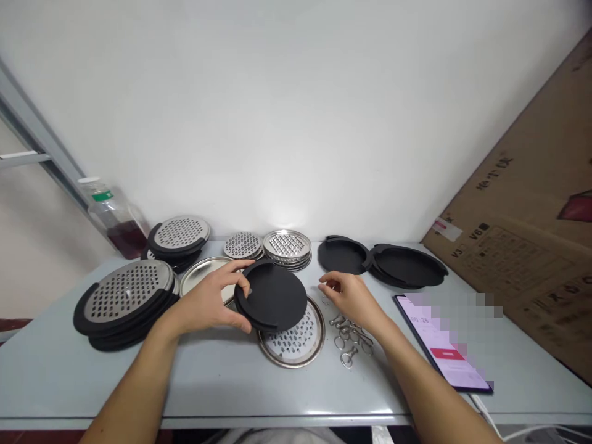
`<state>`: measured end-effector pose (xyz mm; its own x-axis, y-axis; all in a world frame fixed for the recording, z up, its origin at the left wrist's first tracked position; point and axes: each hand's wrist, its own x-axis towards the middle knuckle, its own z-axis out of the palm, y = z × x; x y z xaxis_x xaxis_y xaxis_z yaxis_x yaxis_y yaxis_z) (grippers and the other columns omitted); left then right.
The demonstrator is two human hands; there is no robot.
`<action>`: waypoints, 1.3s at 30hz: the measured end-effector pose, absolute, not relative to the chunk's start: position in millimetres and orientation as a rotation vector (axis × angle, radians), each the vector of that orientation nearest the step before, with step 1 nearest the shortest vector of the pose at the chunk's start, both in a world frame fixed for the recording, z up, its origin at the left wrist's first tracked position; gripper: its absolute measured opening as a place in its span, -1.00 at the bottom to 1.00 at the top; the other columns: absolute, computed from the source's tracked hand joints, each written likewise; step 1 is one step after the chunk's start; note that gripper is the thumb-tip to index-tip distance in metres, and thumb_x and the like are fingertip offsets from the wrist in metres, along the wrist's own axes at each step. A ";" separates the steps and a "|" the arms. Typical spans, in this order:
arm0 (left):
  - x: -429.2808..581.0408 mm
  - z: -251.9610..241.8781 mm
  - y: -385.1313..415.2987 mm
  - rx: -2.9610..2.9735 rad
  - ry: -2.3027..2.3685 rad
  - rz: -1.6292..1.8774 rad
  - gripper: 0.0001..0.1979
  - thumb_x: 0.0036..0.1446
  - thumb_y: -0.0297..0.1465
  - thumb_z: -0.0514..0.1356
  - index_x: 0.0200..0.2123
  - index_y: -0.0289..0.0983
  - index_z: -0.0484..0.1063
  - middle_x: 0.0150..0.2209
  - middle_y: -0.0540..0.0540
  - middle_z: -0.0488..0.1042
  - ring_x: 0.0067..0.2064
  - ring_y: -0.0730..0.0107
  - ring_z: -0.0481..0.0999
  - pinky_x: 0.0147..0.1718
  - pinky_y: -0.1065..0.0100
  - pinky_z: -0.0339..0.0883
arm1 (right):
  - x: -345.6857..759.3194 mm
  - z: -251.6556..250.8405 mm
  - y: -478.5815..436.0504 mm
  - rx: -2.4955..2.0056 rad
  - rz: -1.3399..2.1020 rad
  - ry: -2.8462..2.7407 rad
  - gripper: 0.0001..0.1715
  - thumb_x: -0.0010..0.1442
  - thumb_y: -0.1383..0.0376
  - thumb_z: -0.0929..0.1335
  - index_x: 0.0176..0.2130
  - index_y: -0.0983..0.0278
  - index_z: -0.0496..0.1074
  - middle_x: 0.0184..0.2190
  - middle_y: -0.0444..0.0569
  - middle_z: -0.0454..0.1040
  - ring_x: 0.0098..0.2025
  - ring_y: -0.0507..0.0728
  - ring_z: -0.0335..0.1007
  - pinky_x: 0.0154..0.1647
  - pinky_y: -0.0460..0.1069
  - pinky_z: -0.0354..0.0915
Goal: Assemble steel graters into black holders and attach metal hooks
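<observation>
My left hand grips a round black plastic holder by its left rim, fingers on top and thumb below. The holder is tilted above a round metal grater plate and hides its upper part. My right hand is just right of the holder, fingertips pinched together; what they hold, if anything, is too small to make out. Below that hand lies a loose pile of small metal clips with rings. Behind my left hand, a shiny round metal plate is partly covered.
Graters in black holders are stacked at left, with another stack behind. Bare grater plates and black holders stand along the wall. A bottle of dark liquid, a lit tablet and a cardboard box flank the table.
</observation>
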<state>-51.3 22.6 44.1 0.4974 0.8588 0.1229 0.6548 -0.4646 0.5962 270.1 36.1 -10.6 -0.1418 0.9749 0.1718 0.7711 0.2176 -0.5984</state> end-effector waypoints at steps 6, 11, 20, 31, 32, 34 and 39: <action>-52.1 42.1 22.6 2.260 1.236 0.504 -0.57 -0.28 -0.21 0.53 -0.38 -0.19 0.43 0.32 -0.12 0.21 0.29 -0.01 0.26 0.26 0.02 0.11 | 250.8 -18.2 27.6 -1.620 0.556 -2.174 -0.77 0.17 0.34 0.36 -0.18 0.24 0.59 -0.32 -0.02 0.63 -0.29 0.14 0.52 -0.29 -0.07 0.26; -52.5 40.8 23.0 2.262 1.218 0.506 -0.55 -0.29 -0.16 0.53 -0.38 -0.20 0.44 0.32 -0.13 0.21 0.30 -0.05 0.24 0.26 0.01 0.11 | 257.1 -13.6 28.7 -1.724 0.472 -2.229 -0.72 0.18 0.43 0.29 -0.22 0.27 0.59 -0.26 0.04 0.64 -0.19 0.16 0.54 -0.23 -0.08 0.25; -50.5 38.4 23.5 2.234 1.231 0.443 -0.55 -0.30 -0.17 0.53 -0.38 -0.20 0.44 0.33 -0.14 0.20 0.29 -0.06 0.26 0.22 0.04 0.17 | 307.6 3.7 39.0 -1.996 0.218 -2.161 -0.64 0.25 0.44 0.23 -0.11 0.30 0.56 -0.16 0.15 0.62 -0.11 0.27 0.53 -0.18 0.01 0.24; -38.0 16.7 19.3 2.207 1.098 0.362 -0.56 -0.35 -0.23 0.55 -0.39 -0.19 0.47 0.30 -0.14 0.21 0.29 -0.07 0.28 0.19 0.03 0.24 | 295.0 2.6 39.4 -1.897 0.303 -2.157 -0.63 0.26 0.45 0.22 -0.09 0.29 0.54 -0.11 0.11 0.61 -0.06 0.25 0.52 -0.09 0.01 0.26; -36.2 15.1 18.1 2.210 1.097 0.351 -0.56 -0.36 -0.24 0.55 -0.39 -0.18 0.47 0.30 -0.13 0.21 0.28 -0.08 0.29 0.18 0.04 0.27 | 288.0 -0.3 37.9 -1.865 0.332 -2.177 -0.63 0.26 0.45 0.22 -0.09 0.30 0.54 -0.11 0.12 0.61 -0.06 0.24 0.51 -0.10 0.00 0.26; -34.0 12.2 15.8 2.220 1.102 0.340 -0.56 -0.38 -0.25 0.55 -0.40 -0.18 0.48 0.29 -0.11 0.21 0.26 -0.10 0.31 0.15 0.04 0.31 | 276.0 -5.2 34.1 -1.815 0.388 -2.214 -0.65 0.26 0.44 0.23 -0.11 0.28 0.55 -0.16 0.11 0.62 -0.09 0.22 0.52 -0.13 -0.02 0.26; -33.0 7.4 12.0 2.285 1.108 0.335 -0.37 -0.38 -0.22 0.55 -0.15 -0.11 0.49 0.30 -0.14 0.16 0.33 -0.16 0.17 0.20 -0.06 0.23 | 265.2 -10.6 26.4 -1.752 0.484 -2.273 -0.63 0.22 0.42 0.25 -0.05 0.23 0.52 -0.19 0.07 0.62 -0.16 0.20 0.53 -0.20 -0.04 0.26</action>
